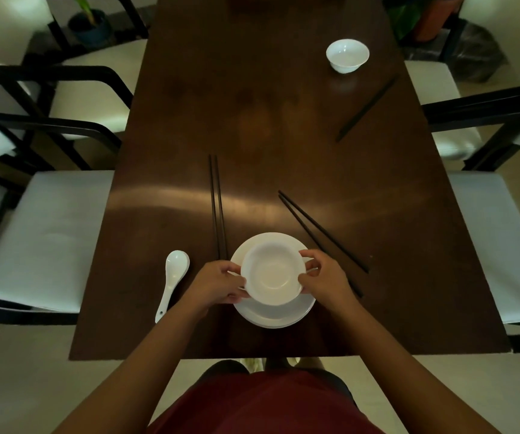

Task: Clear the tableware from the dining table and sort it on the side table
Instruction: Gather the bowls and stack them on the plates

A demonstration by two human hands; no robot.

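A white bowl (271,274) sits on a stack of white plates (271,317) near the front edge of the dark wooden dining table (252,120). My left hand (218,283) grips the bowl's left rim and my right hand (324,277) grips its right rim. To the left of the plates lies a white ceramic spoon (172,280). One pair of black chopsticks (217,208) lies behind the plates, a second pair (321,230) angles off to the right. At the far right stand another white bowl (347,55) and a third pair of chopsticks (366,109).
Chairs with white cushions stand along both long sides: left (46,239) and right (502,245), with more further back. Potted plants (91,25) stand on the floor beyond the table's far end. The side table is out of view.
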